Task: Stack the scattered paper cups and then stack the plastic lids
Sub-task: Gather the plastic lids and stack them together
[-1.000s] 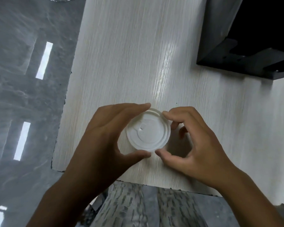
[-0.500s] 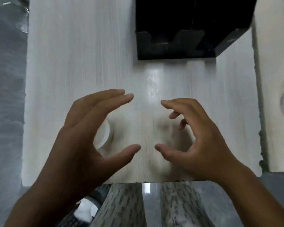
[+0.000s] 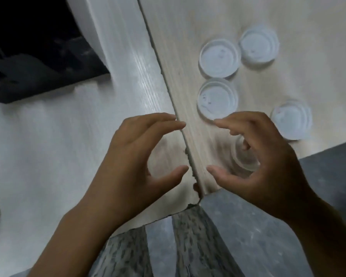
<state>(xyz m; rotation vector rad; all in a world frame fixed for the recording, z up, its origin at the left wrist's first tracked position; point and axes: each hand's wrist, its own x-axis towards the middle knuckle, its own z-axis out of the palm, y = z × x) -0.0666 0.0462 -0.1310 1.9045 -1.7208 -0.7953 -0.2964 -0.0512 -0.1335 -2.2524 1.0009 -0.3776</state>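
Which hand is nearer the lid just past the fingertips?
Right. The right hand has its fingertips at that lid's near rim; the left hand hovers across the table seam, farther off.

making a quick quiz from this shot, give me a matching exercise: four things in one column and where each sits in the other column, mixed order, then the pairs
Things:
1. left hand
2. right hand
3. black holder
4. farthest lid

Places:
a. top left corner
b. over the white table, left of the seam
c. upper right, on the beige table
d. over the beige table, partly covering a lid

Pairs: 1-b, 2-d, 3-a, 4-c
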